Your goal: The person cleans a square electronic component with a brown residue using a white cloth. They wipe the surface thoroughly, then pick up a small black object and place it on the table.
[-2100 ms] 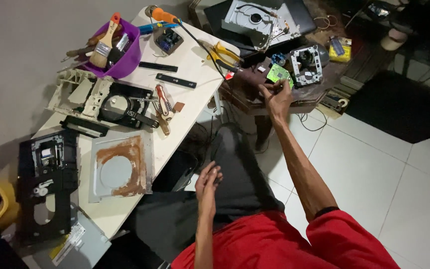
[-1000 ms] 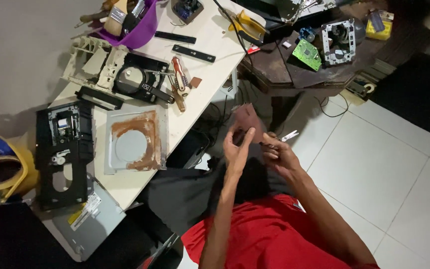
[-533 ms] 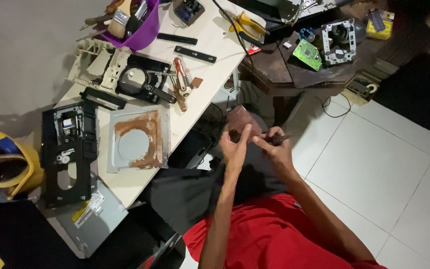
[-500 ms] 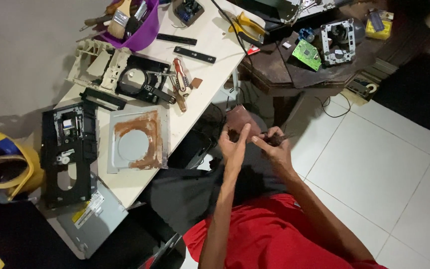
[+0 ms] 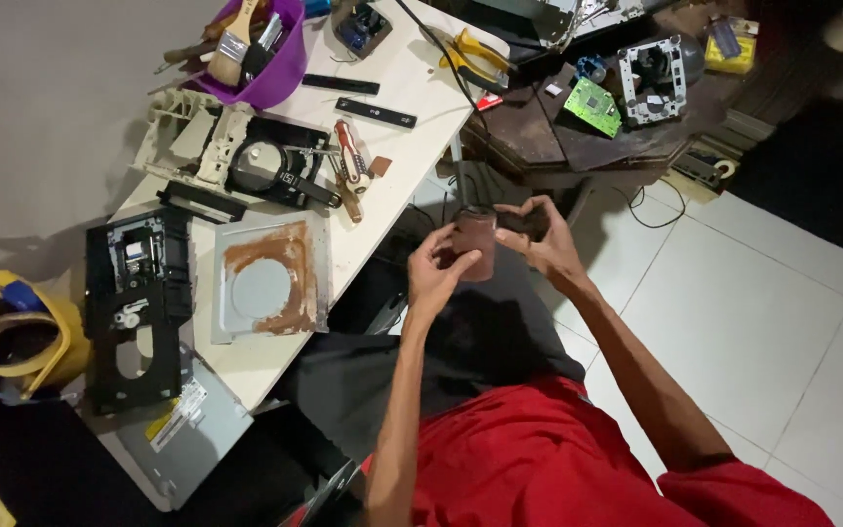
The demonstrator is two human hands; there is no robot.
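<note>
I sit beside a white table (image 5: 397, 117) with both hands raised over my lap. My left hand (image 5: 438, 268) grips a small reddish-brown piece (image 5: 474, 242), folded or rolled like a strip of abrasive paper. My right hand (image 5: 542, 237) touches the same piece from the right, its fingers curled around the top edge. What the piece is exactly I cannot tell. A rusty grey metal plate with a round hole (image 5: 267, 279) lies on the table just left of my hands.
A black drive chassis (image 5: 135, 303), a black mechanism (image 5: 270, 171), a purple tub of brushes (image 5: 258, 49), yellow pliers (image 5: 475, 59) and a small knife (image 5: 351, 168) lie on the table. A dark side table (image 5: 548, 137) holds a green circuit board (image 5: 592, 105). White floor tiles (image 5: 763, 322) lie to the right.
My right hand came back from the dark side table to my lap. Both hands joined and rose slightly, and the reddish-brown piece now shows between them.
</note>
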